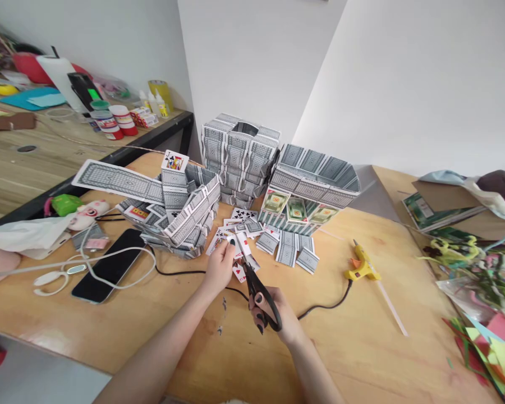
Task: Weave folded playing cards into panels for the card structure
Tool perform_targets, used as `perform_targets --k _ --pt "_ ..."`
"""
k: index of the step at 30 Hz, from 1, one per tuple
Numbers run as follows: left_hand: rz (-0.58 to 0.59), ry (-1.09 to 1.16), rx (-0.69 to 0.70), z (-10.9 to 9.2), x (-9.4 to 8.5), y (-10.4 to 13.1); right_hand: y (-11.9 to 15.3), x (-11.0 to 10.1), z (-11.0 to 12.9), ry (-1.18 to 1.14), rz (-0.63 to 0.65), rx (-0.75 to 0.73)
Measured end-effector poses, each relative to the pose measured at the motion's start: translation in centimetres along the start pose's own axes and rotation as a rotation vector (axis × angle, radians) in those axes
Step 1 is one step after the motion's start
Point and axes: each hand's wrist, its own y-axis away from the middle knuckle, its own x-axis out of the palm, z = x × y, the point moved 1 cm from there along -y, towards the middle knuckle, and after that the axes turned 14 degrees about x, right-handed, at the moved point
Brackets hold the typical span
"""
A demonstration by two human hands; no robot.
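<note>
At the middle of the desk [382, 359], the left hand [219, 266] clamps its grip on a card [243, 243], probably steadying it for the scissors [255, 277]; the right hand [280, 314] grips their handles (blades pointing away).

The face card [174, 161] on the left has a black J and a black club sign. 1 flat card [244, 214] in the pile has black signs. 1 lower card [239, 273] has red hearts. Words on the jars [105, 124] are too small to read.
</note>
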Motion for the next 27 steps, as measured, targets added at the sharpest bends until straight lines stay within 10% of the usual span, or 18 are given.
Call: perform_targets --k 27 --pt "0.004 0.162 -0.115 0.7 0.5 -0.2 -0.3 0.0 -0.1 0.027 -0.085 0.031"
